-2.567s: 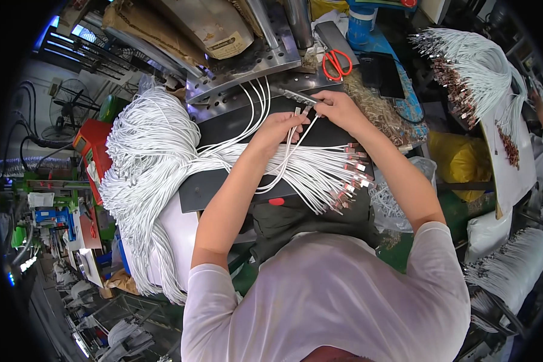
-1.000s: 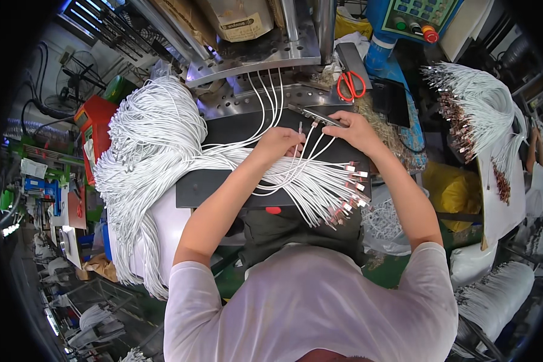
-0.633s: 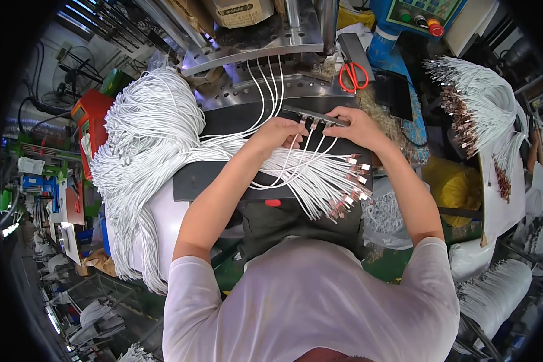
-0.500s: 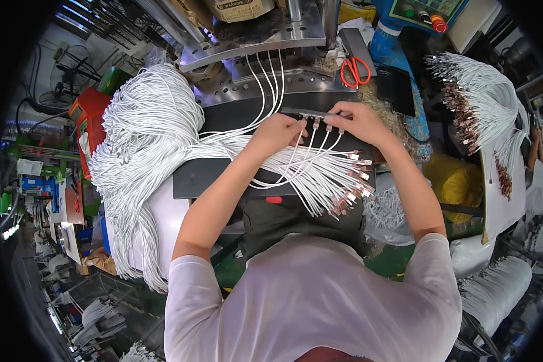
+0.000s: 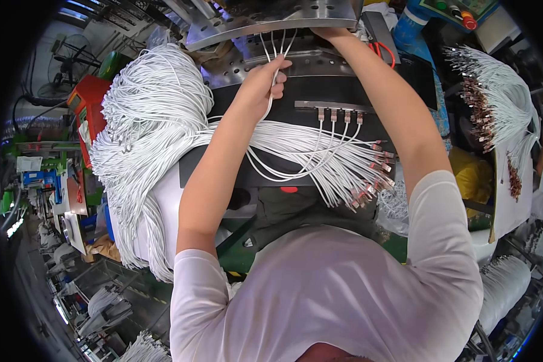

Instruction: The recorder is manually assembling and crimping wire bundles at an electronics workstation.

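Observation:
My left hand [image 5: 263, 85] is closed around several white cables [image 5: 282, 43] that run up beneath the metal plate [image 5: 271, 25] of a press. My right hand [image 5: 333, 32] reaches to the right part of that plate; its fingers are hidden beneath or behind the metal. Between my forearms, a narrow metal strip [image 5: 308, 105] lies on the dark work surface, with several cable plugs [image 5: 333, 116] lined up along its near edge. Nearer to me, a fanned bundle of white cables [image 5: 308, 158] ends in metal-tipped plugs at the right.
A large heap of white cables [image 5: 154, 90] stands at the left. Red-handled scissors [image 5: 385, 53] lie right of the press, partly behind my right forearm. Another cable bunch [image 5: 504, 90] hangs over a white table at the right. Control buttons [image 5: 467, 19] are at the upper right.
Both hands have left the metal strip with the plugs. My left hand has moved up onto the cables at the press, and my right hand has reached forward to the press plate.

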Demonstrator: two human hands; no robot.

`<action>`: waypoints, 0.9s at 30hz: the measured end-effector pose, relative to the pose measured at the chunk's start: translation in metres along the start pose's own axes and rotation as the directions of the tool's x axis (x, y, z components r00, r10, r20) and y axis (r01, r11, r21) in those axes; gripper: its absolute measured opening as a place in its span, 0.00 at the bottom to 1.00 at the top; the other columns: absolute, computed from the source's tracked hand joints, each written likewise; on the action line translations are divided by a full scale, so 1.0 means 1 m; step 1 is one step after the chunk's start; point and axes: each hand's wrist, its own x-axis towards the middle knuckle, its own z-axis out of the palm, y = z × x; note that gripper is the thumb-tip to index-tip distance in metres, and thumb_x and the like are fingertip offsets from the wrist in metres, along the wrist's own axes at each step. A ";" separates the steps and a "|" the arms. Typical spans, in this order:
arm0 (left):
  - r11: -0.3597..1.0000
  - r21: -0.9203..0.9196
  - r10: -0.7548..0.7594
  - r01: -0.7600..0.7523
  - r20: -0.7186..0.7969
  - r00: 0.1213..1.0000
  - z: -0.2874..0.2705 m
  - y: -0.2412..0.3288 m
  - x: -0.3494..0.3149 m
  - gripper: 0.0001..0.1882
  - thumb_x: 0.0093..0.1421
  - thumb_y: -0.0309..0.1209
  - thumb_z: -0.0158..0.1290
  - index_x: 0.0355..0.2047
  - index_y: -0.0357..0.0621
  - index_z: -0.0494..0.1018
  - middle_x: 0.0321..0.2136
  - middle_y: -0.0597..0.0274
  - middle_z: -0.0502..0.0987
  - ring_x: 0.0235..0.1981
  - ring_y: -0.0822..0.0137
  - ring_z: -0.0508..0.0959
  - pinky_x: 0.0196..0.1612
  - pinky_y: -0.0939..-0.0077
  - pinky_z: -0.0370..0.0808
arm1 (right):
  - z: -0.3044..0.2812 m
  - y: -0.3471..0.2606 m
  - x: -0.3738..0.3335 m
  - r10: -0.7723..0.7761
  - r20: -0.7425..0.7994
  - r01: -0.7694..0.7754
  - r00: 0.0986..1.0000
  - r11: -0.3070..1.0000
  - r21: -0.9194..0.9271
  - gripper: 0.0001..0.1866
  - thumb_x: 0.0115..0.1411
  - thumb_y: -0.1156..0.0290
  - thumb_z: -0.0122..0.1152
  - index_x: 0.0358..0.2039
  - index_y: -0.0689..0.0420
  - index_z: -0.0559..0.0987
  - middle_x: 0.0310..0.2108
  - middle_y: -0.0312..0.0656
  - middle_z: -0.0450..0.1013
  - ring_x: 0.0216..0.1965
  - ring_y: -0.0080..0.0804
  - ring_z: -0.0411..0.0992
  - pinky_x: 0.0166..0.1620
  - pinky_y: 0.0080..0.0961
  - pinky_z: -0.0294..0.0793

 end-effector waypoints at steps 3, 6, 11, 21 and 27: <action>0.999 0.006 0.035 -0.035 -0.017 0.999 0.002 0.008 -0.032 0.18 0.69 0.44 0.55 0.46 0.40 0.75 0.24 0.70 0.71 0.20 0.75 0.65 0.27 0.79 0.65 | 0.005 0.008 0.010 0.107 0.066 -0.111 0.992 0.992 0.065 0.22 0.65 0.55 0.61 0.51 0.58 0.78 0.46 0.53 0.77 0.50 0.52 0.74 0.51 0.45 0.74; 0.989 0.108 0.114 -0.102 -0.113 0.987 0.014 0.016 -0.070 0.18 0.70 0.44 0.55 0.44 0.40 0.76 0.22 0.71 0.67 0.19 0.77 0.62 0.26 0.80 0.62 | -0.005 0.002 0.004 0.119 0.095 -0.129 0.988 0.987 0.097 0.22 0.65 0.55 0.61 0.50 0.59 0.79 0.45 0.53 0.77 0.49 0.52 0.74 0.51 0.44 0.74; 0.546 0.550 0.807 -0.632 -0.142 0.573 -0.069 0.061 -0.127 0.21 0.72 0.44 0.48 0.36 0.35 0.76 0.19 0.72 0.68 0.24 0.76 0.68 0.30 0.78 0.66 | -0.016 -0.017 0.003 0.111 0.128 -0.129 0.986 0.982 0.140 0.21 0.64 0.55 0.62 0.49 0.59 0.79 0.44 0.53 0.78 0.48 0.51 0.74 0.51 0.44 0.73; 0.413 0.903 0.817 -0.120 -0.309 0.486 -0.099 -0.018 -0.153 0.22 0.71 0.40 0.53 0.24 0.37 0.78 0.15 0.58 0.70 0.17 0.68 0.68 0.26 0.65 0.66 | -0.121 -0.074 -0.111 -0.105 0.233 0.129 0.967 0.987 -0.091 0.18 0.60 0.58 0.68 0.45 0.55 0.83 0.37 0.47 0.75 0.44 0.48 0.72 0.49 0.40 0.73; -0.160 0.666 0.682 -0.728 0.608 0.407 0.048 -0.100 -0.114 0.11 0.57 0.31 0.61 0.41 0.48 0.79 0.41 0.62 0.79 0.45 0.56 0.78 0.48 0.62 0.77 | -0.222 -0.087 -0.153 0.046 0.500 -0.064 0.865 0.998 0.019 0.17 0.62 0.66 0.66 0.51 0.54 0.83 0.35 0.45 0.72 0.44 0.45 0.71 0.49 0.35 0.71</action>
